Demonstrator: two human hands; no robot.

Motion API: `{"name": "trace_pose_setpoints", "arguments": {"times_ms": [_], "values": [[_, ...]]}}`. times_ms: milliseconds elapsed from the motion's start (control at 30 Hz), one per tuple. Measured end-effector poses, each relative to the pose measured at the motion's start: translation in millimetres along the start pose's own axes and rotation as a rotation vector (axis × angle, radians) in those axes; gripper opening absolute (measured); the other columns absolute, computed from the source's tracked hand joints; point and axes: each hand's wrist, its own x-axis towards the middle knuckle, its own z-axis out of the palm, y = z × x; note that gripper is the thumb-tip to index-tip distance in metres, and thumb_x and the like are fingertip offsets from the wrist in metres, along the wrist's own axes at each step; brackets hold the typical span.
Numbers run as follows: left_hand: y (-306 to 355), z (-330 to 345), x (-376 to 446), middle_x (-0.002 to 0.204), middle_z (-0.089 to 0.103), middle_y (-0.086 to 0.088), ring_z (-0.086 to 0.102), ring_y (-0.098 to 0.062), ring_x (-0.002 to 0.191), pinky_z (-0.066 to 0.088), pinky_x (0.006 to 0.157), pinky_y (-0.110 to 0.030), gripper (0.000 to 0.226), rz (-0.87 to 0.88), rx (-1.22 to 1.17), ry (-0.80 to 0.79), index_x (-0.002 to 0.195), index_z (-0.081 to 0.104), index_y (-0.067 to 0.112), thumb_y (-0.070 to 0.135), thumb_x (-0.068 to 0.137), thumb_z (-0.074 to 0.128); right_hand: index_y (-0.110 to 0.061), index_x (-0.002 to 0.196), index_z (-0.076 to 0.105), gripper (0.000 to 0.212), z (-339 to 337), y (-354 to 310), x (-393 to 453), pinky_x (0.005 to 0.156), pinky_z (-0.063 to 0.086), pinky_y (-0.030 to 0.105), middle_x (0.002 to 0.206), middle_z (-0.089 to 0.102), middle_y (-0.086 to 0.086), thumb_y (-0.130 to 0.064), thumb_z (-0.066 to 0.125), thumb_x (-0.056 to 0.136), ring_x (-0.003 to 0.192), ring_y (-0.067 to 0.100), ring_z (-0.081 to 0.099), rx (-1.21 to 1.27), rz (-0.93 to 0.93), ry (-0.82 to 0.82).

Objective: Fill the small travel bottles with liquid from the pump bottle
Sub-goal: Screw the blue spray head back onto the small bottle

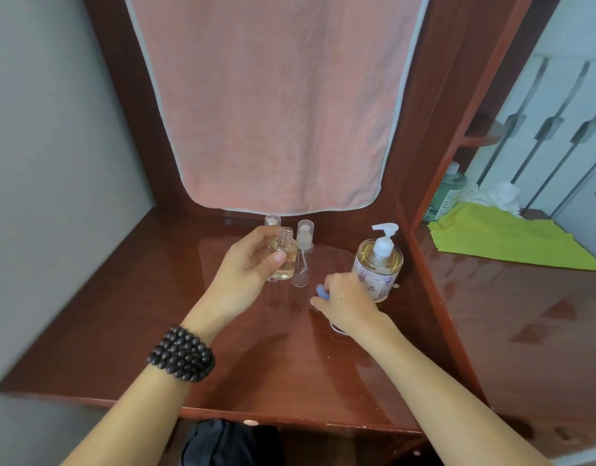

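Gripping an uncapped travel bottle [284,255] of pale liquid, the left hand [252,264] lifts it beside a capped spray bottle [302,255]. The right hand [343,297] pinches a blue piece [321,292] before the pump bottle [379,265], its label unreadable. A pink towel [273,102] hangs behind.

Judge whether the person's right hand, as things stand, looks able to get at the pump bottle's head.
Probably yes. The right hand lies just in front of the pump bottle, nothing stands between them, and the pump head is uncovered, though the fingers already touch a small blue thing.
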Motion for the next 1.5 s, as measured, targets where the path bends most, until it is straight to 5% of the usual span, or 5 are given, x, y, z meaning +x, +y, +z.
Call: {"name": "trace_pose_setpoints", "arguments": {"times_ms": [233,433,567,967,1500], "values": [[-7.8,1.0,0.4,0.118,0.072,-0.008,0.071,-0.023,0.109,0.056,0.099,-0.049,0.034,0.01,0.0,-0.003,0.125,0.061,0.016,0.021,0.091,0.061,-0.01,0.064,0.054,0.031,-18.3,2.4,-4.2,0.052,0.04,0.032,0.066,0.058,0.007,-0.029,0.065,0.086,0.068,0.026,0.06,0.117,0.064,-0.025],[-11.0,8.6,2.6,0.108,0.073,-0.004,0.072,-0.023,0.103,0.057,0.093,-0.038,0.031,0.02,0.005,-0.015,0.121,0.064,0.016,0.016,0.09,0.065,-0.021,0.09,0.075,0.003,-115.2,-14.9,-25.3,0.064,0.043,0.014,0.078,0.075,-0.01,-0.019,0.072,0.091,0.066,-0.003,0.064,1.059,-0.053,0.25],[-8.4,21.1,3.3,0.096,0.074,0.005,0.071,-0.01,0.092,0.055,0.081,-0.02,0.029,0.012,-0.011,-0.055,0.119,0.063,0.011,-0.005,0.095,0.062,-0.025,0.095,0.075,0.013,-139.0,-15.1,-30.9,0.071,0.038,0.029,0.094,0.077,0.001,-0.032,0.071,0.086,0.093,0.015,0.068,1.311,-0.121,0.347],[2.7,46.5,4.6,0.096,0.07,0.001,0.067,-0.009,0.089,0.056,0.08,-0.025,0.03,0.014,-0.058,-0.126,0.118,0.062,0.009,-0.01,0.095,0.059,-0.018,0.092,0.074,0.004,-125.2,-5.0,-35.7,0.066,0.045,0.009,0.089,0.076,0.001,-0.017,0.07,0.092,0.08,0.008,0.068,1.282,-0.074,0.438],[13.6,57.3,7.5,0.108,0.077,0.008,0.072,-0.011,0.107,0.057,0.094,-0.028,0.037,0.015,-0.059,-0.121,0.122,0.063,0.019,-0.002,0.092,0.067,-0.016,0.111,0.074,0.018,-113.1,10.0,-31.0,0.073,0.049,0.018,0.102,0.076,-0.009,-0.018,0.068,0.095,0.094,0.011,0.07,0.881,-0.252,0.226]]}}
